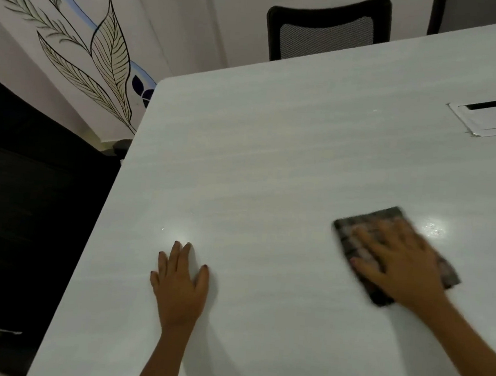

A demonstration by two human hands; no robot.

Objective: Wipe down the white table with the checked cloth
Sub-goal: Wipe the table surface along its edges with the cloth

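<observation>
Here, the right grip [400,263], fingers straight, presses the checked cloth [383,216] onto the white table [276,136]; the left grip [181,284] rests flat, holding nothing.

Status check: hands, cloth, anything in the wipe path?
Right hand flat on checked cloth, pressing it to white table. Left hand flat on table. Cable hatch beyond cloth.

left: leaf-painted wall [108,50] | back: black mesh chair [325,34] | light: dim
</observation>
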